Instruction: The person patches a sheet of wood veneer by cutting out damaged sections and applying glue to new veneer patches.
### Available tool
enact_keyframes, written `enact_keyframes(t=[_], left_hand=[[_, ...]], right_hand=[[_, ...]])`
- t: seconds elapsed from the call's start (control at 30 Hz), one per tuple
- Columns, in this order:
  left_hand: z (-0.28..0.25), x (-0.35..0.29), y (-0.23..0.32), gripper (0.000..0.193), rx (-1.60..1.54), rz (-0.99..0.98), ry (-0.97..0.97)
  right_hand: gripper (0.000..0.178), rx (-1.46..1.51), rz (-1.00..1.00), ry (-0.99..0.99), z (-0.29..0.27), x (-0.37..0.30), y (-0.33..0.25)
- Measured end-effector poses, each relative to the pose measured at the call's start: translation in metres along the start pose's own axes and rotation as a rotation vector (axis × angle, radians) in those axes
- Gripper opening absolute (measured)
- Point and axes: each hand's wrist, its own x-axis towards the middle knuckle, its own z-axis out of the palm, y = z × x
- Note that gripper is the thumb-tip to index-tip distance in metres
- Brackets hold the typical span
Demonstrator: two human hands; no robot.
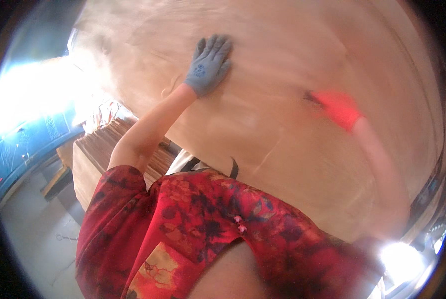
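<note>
A large tan sheet that looks like wood veneer [253, 134] spreads out before me. My left hand [209, 67], in a grey-blue glove, lies flat on it with the fingers stretched out. Off to the right, my right hand [340, 108] wears a red-orange glove and is smeared by motion. A small dark tool [313, 97] sticks out from its fingers toward the left; its exact kind is too blurred to make out. A thin curled strip [170, 85] shows on the sheet beside my left wrist.
A thick stack of thin brown sheets [106, 144] stands below my left forearm. Farther left are a blue panel [36, 144] and a grey floor [38, 239]. Bright light glares at the left and the lower right. A dark hooked piece [234, 168] pokes up at the near edge.
</note>
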Motion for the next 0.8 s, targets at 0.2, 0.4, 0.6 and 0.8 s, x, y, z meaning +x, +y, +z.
enact_keyframes(t=[0.2,0.4,0.6,0.8], left_hand=[[-0.01,-0.004,0.0,0.055,0.045,-0.051,-0.066],[-0.003,-0.009,-0.005,0.058,-0.112,0.045,0.028],[-0.002,-0.013,0.001,0.056,-0.223,-0.023,0.18],[0.001,-0.015,-0.001,0.052,-0.485,-0.064,0.229]], right_hand=[[0.056,-0.014,-0.048,0.261,-0.044,-0.049,0.001],[0.065,0.373,-0.173,0.453,-0.072,0.077,-0.168],[0.06,0.332,-0.746,0.469,-0.105,0.321,-0.312],[0.051,-0.145,-0.363,0.22,-0.119,0.427,-0.405]])
